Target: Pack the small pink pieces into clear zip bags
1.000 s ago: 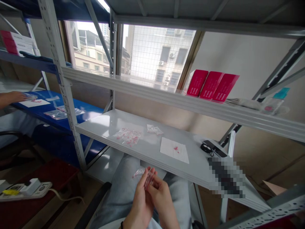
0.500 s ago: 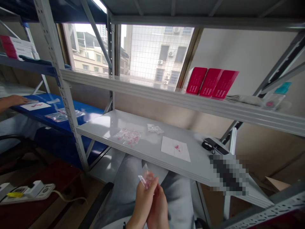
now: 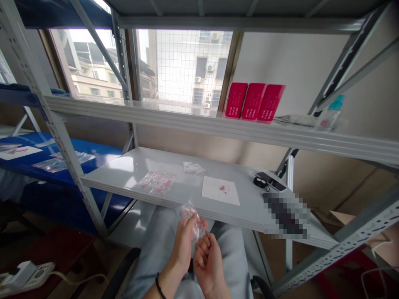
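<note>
My left hand, with a dark band at the wrist, holds a small clear plastic bag between thumb and fingers, over my lap near the shelf's front edge. Just right of it is my right hand, its fingers curled in; whether it holds something is hidden. On the grey shelf lie clear bags with red bits, a smaller pair of clear bags and a white sheet with small red pieces on it.
A phone and a black round object lie at the right, behind a pixelated area. Red boxes and a teal-capped bottle stand on the upper shelf. A blue table is at the left, a power strip lower left.
My hands have moved apart, and the bag now shows spread out in my left hand. The view has swung right, so the person's hand at the far left has gone out of sight.
</note>
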`<action>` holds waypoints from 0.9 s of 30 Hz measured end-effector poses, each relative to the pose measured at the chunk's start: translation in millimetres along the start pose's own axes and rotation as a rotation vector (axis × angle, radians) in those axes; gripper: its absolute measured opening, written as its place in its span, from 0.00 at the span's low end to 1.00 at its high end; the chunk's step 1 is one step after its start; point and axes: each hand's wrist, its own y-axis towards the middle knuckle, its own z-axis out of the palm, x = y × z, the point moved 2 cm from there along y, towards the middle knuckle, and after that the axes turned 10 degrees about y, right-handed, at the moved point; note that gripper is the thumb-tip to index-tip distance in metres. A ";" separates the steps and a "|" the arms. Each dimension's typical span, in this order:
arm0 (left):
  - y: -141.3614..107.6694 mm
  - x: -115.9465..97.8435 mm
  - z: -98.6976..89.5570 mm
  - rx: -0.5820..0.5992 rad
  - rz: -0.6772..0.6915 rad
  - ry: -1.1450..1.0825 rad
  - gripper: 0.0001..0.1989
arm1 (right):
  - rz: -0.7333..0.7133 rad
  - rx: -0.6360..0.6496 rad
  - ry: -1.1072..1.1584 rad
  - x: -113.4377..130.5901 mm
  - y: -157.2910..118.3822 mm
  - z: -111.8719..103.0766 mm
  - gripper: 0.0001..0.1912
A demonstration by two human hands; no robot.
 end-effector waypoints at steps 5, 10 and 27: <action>126.2 -88.7 6.6 -0.047 0.196 0.413 0.18 | -0.379 -0.084 -0.646 127.0 40.9 28.4 0.25; 241.1 -123.7 0.5 -0.159 0.146 0.727 0.12 | -0.682 -0.178 -1.595 206.7 118.4 52.3 0.23; 186.3 -120.4 -75.5 -0.051 0.473 1.760 0.15 | -0.541 -0.080 -2.179 182.2 174.1 46.5 0.17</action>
